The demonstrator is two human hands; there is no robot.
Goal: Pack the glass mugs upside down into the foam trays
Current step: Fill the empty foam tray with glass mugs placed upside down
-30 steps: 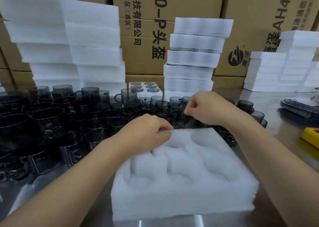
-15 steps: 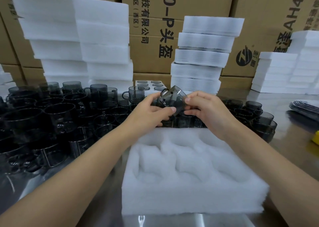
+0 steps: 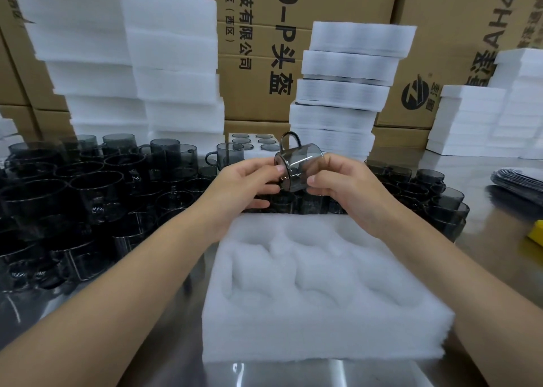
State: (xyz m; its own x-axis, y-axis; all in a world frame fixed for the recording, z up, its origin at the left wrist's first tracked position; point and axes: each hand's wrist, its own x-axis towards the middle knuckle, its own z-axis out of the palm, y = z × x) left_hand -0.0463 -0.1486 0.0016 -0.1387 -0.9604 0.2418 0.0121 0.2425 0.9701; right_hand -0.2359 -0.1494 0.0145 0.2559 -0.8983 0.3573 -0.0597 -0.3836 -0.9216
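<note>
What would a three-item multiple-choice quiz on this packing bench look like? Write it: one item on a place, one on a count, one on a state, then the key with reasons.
1. Where is the held glass mug?
A. Seated in the near foam tray
B. In the air above the far edge of the near foam tray
C. On a cardboard box

2. How many hands hold it?
A. None
B. One
C. Two

3. What state is the near foam tray in?
A. All of its pockets are bare
B. Half filled
C. Full

Key:
1 B: the mug hangs between the hands, clear of the foam, beyond the tray's far edge.
2 C: the left hand and the right hand each have a grip on one end of the mug.
3 A: only white foam shows in every pocket.
</note>
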